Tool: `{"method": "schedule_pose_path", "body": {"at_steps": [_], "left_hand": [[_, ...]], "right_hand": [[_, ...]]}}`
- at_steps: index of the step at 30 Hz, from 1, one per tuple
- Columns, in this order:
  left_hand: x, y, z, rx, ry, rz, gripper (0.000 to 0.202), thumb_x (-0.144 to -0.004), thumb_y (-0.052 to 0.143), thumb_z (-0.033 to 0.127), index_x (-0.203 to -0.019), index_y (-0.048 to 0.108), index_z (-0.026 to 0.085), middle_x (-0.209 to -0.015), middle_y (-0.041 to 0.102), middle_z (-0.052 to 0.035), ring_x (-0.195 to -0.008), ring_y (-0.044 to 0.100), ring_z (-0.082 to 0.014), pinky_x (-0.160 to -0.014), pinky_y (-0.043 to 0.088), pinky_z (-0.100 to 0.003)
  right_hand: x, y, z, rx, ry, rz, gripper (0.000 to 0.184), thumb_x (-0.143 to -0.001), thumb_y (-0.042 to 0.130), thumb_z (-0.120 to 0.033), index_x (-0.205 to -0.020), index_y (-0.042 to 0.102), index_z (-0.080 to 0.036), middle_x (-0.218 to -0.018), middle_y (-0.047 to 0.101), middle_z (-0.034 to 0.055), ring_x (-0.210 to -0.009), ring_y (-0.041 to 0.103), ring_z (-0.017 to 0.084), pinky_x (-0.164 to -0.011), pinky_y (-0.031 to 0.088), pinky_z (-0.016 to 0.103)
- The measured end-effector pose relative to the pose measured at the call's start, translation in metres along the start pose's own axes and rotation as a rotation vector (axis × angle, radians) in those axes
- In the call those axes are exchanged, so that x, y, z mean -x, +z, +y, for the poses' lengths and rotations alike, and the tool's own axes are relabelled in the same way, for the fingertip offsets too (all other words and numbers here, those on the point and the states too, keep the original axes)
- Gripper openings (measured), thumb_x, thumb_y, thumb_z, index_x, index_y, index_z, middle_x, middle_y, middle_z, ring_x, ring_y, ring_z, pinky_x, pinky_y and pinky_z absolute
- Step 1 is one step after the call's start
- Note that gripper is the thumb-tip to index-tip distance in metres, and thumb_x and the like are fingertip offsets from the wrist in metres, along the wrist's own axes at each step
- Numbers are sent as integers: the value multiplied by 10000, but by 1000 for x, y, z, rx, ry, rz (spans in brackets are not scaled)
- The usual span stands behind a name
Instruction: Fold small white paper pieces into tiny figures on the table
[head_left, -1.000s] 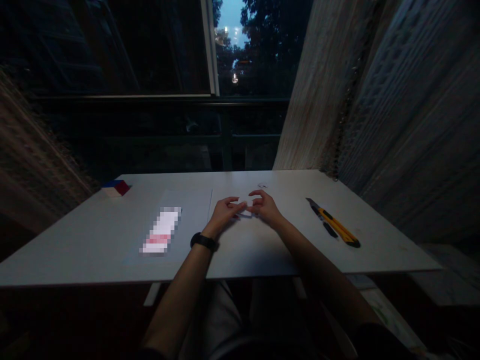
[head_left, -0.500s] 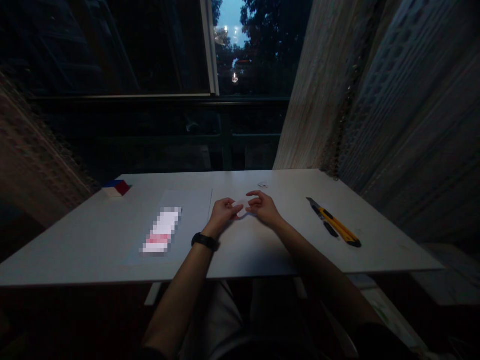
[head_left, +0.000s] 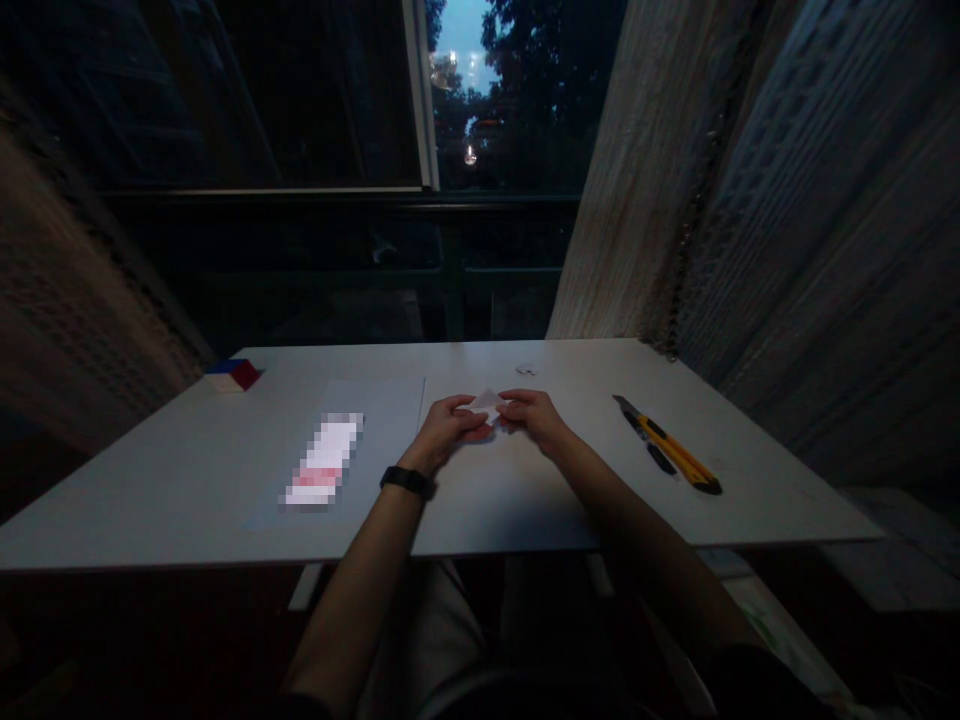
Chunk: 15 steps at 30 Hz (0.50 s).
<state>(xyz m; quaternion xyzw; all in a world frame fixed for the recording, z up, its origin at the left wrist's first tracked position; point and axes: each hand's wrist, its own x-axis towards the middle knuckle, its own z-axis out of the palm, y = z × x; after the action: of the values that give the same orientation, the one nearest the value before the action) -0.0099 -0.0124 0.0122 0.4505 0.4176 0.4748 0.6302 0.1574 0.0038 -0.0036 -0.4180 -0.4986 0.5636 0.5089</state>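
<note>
A small folded piece of white paper (head_left: 489, 401) is held between my two hands, just above the middle of the table. My left hand (head_left: 448, 427), with a black band on its wrist, pinches the paper's left side between thumb and fingers. On the right side, my right hand (head_left: 531, 415) grips it with thumb and bent fingers. A pointed flap of the paper stands up between the fingertips. Its lower part is partly hidden by the thumbs.
On the white table (head_left: 187, 490), a blurred-out lit screen (head_left: 324, 462) lies on a white sheet (head_left: 390, 405) at left. A colour cube (head_left: 233, 375) sits far left. Right lie a yellow cutter (head_left: 679, 455) and a smaller black cutter (head_left: 651, 447). A small white scrap (head_left: 526, 370) lies behind my hands.
My right hand's raised fingers have come down onto the paper, and both hands now grip it. The paper's pointed flap now shows upward between them. The things on the table have not moved.
</note>
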Motion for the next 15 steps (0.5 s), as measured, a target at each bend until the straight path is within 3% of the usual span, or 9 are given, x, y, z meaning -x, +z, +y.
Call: {"method": "schedule_pose_path", "body": {"at_steps": [6, 11, 15], "left_hand": [[-4, -3, -5, -8, 5, -26, 382, -580, 742, 97, -922, 574, 75, -684, 663, -70, -590, 649, -155, -626, 554, -278], [-4, -1, -6, -7, -4, -46, 396, -571, 752, 95, -910, 550, 71, -649, 642, -57, -579, 644, -158, -639, 555, -300], [-2, 1, -4, -40, -7, -47, 300, -640, 720, 174, -869, 553, 80, -681, 650, -76, -566, 640, -154, -603, 550, -290]], "right_hand": [[2, 2, 0, -35, 26, -77, 410, -545, 745, -261, -920, 624, -147, -597, 638, 13, -483, 575, 117, -427, 451, 215], [3, 7, 1, -16, 43, -21, 411, -470, 766, -219, -835, 603, -125, -524, 597, -17, -414, 531, 99, -394, 418, 206], [2, 7, 1, -17, 47, -29, 389, -478, 760, -216, -826, 610, -125, -528, 598, -14, -405, 513, 91, -384, 397, 203]]}}
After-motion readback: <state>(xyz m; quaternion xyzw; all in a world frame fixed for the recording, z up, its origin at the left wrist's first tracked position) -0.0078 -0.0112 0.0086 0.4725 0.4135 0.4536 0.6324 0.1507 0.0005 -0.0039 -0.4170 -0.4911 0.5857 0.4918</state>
